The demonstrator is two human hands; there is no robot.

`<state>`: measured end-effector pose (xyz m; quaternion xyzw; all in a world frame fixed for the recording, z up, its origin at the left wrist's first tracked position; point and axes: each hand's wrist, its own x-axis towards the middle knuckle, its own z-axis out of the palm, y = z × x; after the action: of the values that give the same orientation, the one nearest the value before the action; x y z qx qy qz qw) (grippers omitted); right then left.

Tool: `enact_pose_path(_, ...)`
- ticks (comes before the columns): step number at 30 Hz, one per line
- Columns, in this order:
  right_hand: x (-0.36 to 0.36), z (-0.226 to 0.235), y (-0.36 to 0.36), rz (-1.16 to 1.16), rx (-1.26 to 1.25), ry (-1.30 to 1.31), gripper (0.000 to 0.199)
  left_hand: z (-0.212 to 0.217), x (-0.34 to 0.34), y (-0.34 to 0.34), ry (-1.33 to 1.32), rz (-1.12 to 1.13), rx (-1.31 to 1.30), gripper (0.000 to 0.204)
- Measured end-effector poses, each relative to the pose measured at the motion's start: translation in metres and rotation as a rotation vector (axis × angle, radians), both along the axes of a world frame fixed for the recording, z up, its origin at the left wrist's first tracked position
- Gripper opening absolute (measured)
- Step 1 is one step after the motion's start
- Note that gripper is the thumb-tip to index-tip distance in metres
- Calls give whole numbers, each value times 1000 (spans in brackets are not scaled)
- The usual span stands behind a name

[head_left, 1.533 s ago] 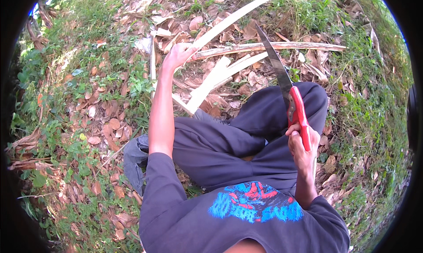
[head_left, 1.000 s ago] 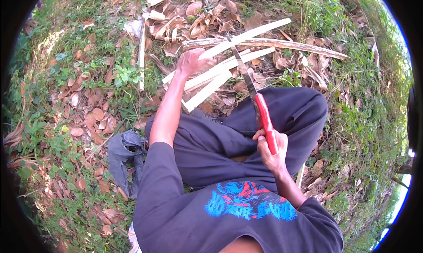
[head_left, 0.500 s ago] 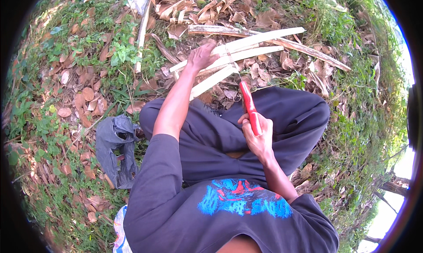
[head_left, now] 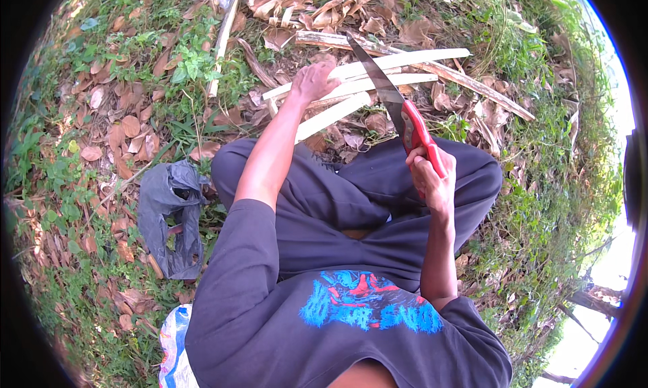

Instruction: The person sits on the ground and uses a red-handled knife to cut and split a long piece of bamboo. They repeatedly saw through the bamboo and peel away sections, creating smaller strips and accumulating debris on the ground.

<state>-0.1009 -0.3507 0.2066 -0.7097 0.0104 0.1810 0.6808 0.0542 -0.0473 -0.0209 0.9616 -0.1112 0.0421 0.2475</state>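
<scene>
A bundle of long pale split wooden strips (head_left: 378,84) lies across the upper middle of the frame on dry brown leaves, its ends fanning toward the upper right. A saw with a red handle and a dark narrow toothed blade (head_left: 395,104) stands tilted just right of centre, its tip over the strips. The right hand (head_left: 432,178) wraps the red handle with fingers curled tight around it. The left hand (head_left: 314,81) presses down on the strips, fingers bent over them; their tips are hidden. A crumpled grey cloth (head_left: 172,216) lies at the left on grass. Compared with half a second ago, the saw blade now reaches further up over the strips.
</scene>
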Motion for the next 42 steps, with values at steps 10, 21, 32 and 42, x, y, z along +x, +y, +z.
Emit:
enact_pose_path(10,13,-25,7,39,-30,65,16,5,-1,-1,125,60,-45,54)
enact_pose_path(21,15,-21,-8,27,-46,60,14,7,-1,0,3,24,-62,52)
enact_pose_path(32,4,-21,-31,-86,77,-59,14,87,-65,-55,244,44,-101,45)
enact_pose_path(42,9,-50,-2,65,97,57,15,26,-101,-58,258,-135,-15,28)
